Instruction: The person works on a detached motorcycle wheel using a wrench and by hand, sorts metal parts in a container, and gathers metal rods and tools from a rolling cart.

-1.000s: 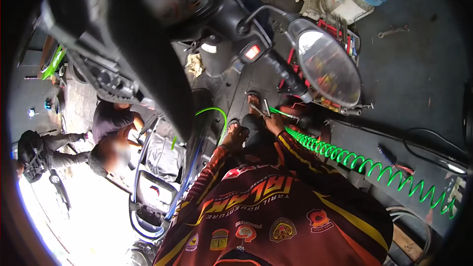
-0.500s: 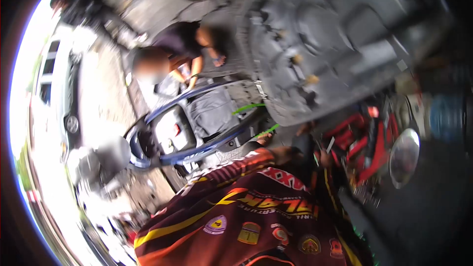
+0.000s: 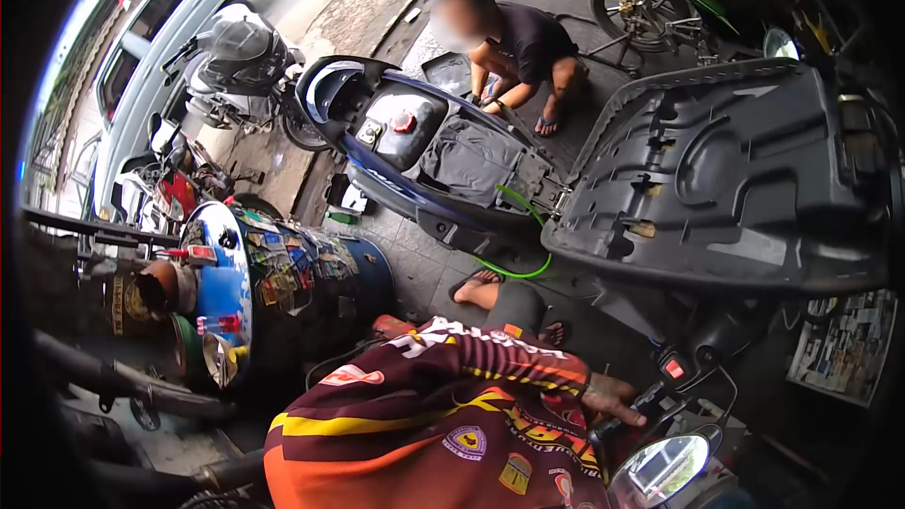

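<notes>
My left hand (image 3: pixel 613 398) reaches right from the patterned sleeve (image 3: pixel 518 365), its fingers bent over the black handlebar grip (image 3: pixel 650 403). Its fingertips are partly hidden. The red switch (image 3: pixel 673 369) and the round mirror (image 3: pixel 667 467) are close to this hand. My right hand is out of view. Above stands the scooter's raised seat (image 3: pixel 721 179), its moulded underside showing. Left of the seat, the open scooter body (image 3: pixel 415 190) shows a tank with a red cap (image 3: pixel 403 122) and a dark cloth (image 3: pixel 471 153). A green hose (image 3: pixel 528 273) curves below it.
A co-worker (image 3: pixel 528 42) squats beyond the scooter, both hands low near its side. A blue drum (image 3: pixel 368 273) covered with scraps stands at left. Parked motorcycles (image 3: pixel 240 52) and a van (image 3: pixel 156 33) are behind. A green motorcycle (image 3: pixel 650 5) stands at the upper right.
The view has swung left, bringing the drum and parked vehicles into sight. The tool and my right hand have left view. My left hand is now at the handlebar.
</notes>
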Motion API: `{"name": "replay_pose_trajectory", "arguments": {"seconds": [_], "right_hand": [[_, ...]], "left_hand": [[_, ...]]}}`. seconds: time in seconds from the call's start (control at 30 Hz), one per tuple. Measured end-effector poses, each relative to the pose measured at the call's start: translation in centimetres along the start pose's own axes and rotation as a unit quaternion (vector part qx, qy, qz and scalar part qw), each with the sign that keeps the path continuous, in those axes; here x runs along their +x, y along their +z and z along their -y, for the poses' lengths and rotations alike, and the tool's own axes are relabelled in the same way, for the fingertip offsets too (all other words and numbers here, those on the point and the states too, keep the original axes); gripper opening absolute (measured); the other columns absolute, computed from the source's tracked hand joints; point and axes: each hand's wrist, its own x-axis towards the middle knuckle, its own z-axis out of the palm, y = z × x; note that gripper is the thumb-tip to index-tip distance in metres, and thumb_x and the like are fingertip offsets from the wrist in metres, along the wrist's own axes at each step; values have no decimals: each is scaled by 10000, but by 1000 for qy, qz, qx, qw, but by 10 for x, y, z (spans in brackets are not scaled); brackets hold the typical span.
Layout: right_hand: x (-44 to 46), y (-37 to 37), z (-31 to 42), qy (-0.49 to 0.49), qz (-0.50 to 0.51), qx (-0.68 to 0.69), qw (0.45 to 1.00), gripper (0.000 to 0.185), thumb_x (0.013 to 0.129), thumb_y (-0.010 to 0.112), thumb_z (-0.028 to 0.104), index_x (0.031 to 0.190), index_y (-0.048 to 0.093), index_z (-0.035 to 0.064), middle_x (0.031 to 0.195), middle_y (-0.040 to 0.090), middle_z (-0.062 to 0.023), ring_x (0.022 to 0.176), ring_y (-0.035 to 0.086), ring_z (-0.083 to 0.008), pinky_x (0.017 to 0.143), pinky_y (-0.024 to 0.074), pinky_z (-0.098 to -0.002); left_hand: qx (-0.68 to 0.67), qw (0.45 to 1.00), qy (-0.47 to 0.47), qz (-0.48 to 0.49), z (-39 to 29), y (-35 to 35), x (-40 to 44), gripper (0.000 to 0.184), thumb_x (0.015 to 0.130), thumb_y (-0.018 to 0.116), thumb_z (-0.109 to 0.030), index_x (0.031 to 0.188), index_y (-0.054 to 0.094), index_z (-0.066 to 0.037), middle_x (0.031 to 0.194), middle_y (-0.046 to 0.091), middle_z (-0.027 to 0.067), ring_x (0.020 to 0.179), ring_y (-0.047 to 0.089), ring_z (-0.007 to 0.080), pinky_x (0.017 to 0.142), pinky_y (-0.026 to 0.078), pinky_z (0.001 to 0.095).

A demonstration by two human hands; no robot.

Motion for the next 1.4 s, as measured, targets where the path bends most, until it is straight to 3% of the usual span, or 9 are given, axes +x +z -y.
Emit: {"name": "replay_pose_trajectory", "arguments": {"seconds": [0.2, 0.7, 0.9, 1.0, 1.2, 1.23, 1.27, 1.33, 1.4], "right_hand": [[51, -38, -4, -36, 28, -7, 999, 295, 847, 543, 301, 877, 652, 29, 707, 647, -154, 667, 637, -294, 610, 496, -417], [82, 31, 118, -246, 240, -114, 932, 284, 845, 541, 272, 916, 642, 16, 722, 646, -147, 669, 632, -278, 608, 494, -402], [68, 45, 137, -277, 280, -155, 906, 281, 844, 540, 260, 931, 638, 11, 729, 646, -144, 669, 630, -271, 607, 494, -396], [64, 48, 137, -279, 288, -166, 901, 280, 844, 540, 255, 939, 636, 9, 732, 646, -142, 670, 629, -268, 607, 493, -393], [58, 51, 132, -264, 292, -168, 904, 280, 843, 539, 243, 954, 632, 4, 738, 646, -139, 670, 627, -262, 606, 493, -386], [57, 52, 131, -263, 294, -168, 903, 280, 843, 539, 241, 957, 631, 3, 739, 646, -138, 670, 627, -261, 606, 493, -385], [56, 51, 128, -257, 296, -166, 905, 280, 843, 539, 239, 959, 630, 2, 740, 646, -138, 670, 626, -260, 606, 493, -384], [56, 49, 121, -247, 294, -161, 909, 280, 842, 539, 235, 965, 629, 0, 742, 646, -137, 671, 626, -257, 605, 492, -382], [56, 47, 117, -236, 293, -155, 913, 280, 842, 539, 231, 970, 628, -1, 744, 645, -136, 671, 625, -255, 605, 492, -380]], "left_hand": [[-267, 953, 37, -139, -7, 39, -8, 421, 921, 546, -400, 1107, 441, -37, 704, 564, 64, 533, 606, 173, 489, 517, 298], [-229, 941, 108, -224, 5, 53, 34, 439, 900, 555, -433, 1110, 456, -60, 642, 508, 60, 423, 544, 155, 370, 482, 287], [-180, 952, 81, -236, 2, 48, 14, 582, 889, 539, -475, 1218, 422, -10, 808, 586, 120, 593, 631, 201, 447, 528, 319], [29, 965, 60, -255, 10, 35, 26, 737, 887, 476, -558, 1339, 362, 13, 1203, 533, 253, 1127, 536, 338, 908, 466, 435], [270, 899, -51, -341, 6, -26, -128, 512, 914, 453, -468, 1150, 622, -47, 1113, 635, 146, 1044, 589, 237, 877, 457, 388], [148, 922, 129, -334, 120, -124, -119, 379, 896, 514, -340, 1137, 641, -77, 1137, 624, 171, 1067, 582, 256, 911, 456, 367], [97, 875, 157, -447, 169, -169, -156, 238, 880, 531, -245, 984, 688, -99, 1006, 676, 117, 888, 651, 207, 771, 522, 355], [11, 604, -220, -766, 128, -146, -238, 379, 839, 545, -235, 1180, 440, -107, 726, 689, 36, 525, 646, 188, 456, 522, 361], [-121, 553, -212, -797, 128, -149, -289, 816, 847, 499, -206, 1460, -39, -169, 741, 691, 91, 514, 650, 222, 431, 524, 384]]}}
